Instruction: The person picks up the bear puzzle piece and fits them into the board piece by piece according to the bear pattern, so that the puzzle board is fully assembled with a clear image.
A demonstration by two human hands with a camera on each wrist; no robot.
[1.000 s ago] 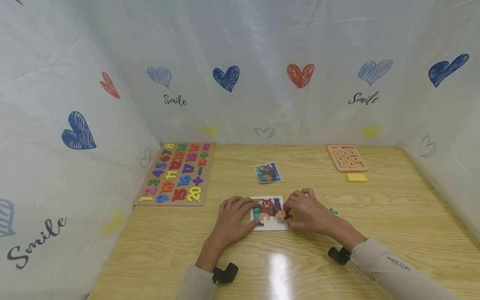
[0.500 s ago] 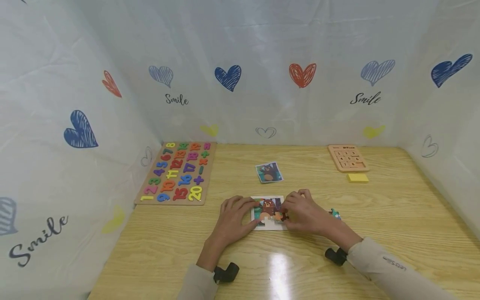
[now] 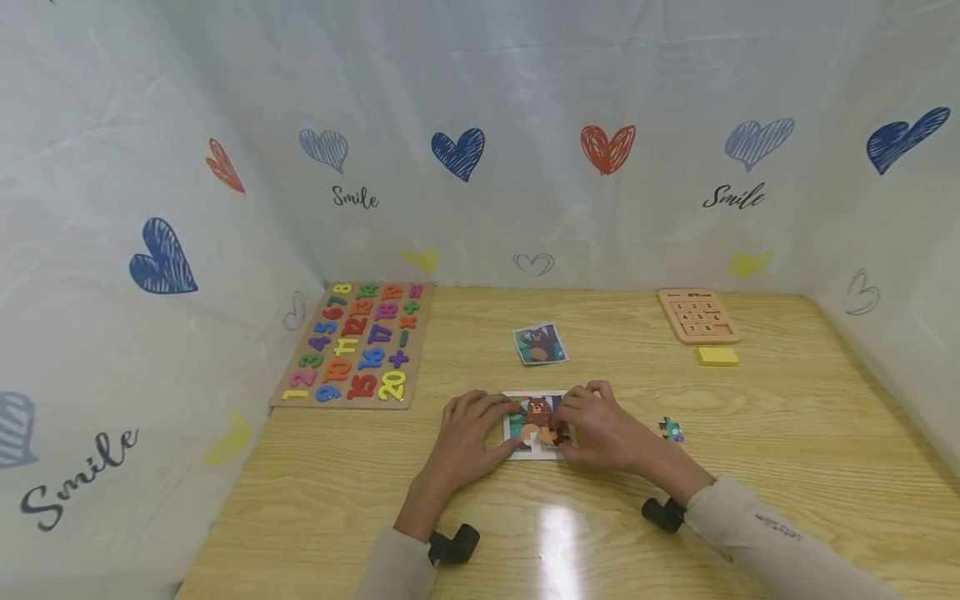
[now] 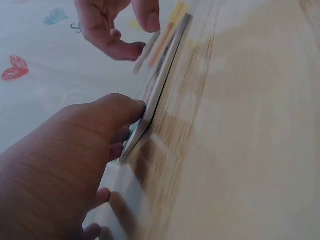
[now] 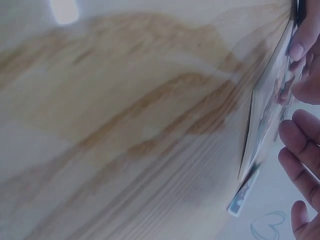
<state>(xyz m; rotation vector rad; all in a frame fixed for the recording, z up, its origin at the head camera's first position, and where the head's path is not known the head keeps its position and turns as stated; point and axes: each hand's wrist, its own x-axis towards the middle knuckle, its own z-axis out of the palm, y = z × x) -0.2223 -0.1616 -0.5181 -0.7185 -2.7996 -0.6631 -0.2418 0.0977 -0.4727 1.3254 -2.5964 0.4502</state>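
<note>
A small jigsaw board [image 3: 528, 456] with a white frame and a bear picture lies on the table in front of me. My left hand [image 3: 468, 433] holds its left side, thumb at the near corner and fingers at the far part. Over the board's lower right, my right hand [image 3: 603, 429] pinches an orange-and-brown jigsaw piece [image 3: 555, 436]. In the left wrist view that piece [image 4: 146, 52] is tilted just above the board [image 4: 165, 75], between thumb and finger. White backing shows in the lower part of the picture. A loose teal piece [image 3: 672, 430] lies right of the right hand.
A bear picture card [image 3: 540, 343] lies beyond the board. To the far left is a number board [image 3: 415, 367] with coloured numerals. A wooden sliding number puzzle [image 3: 697, 338] and a yellow block [image 3: 717, 357] are at back right. Patterned white sheeting surrounds the table.
My right hand has moved slightly left with the piece, further over the board. The loose teal piece has come into fuller view. My left hand has stayed on the board.
</note>
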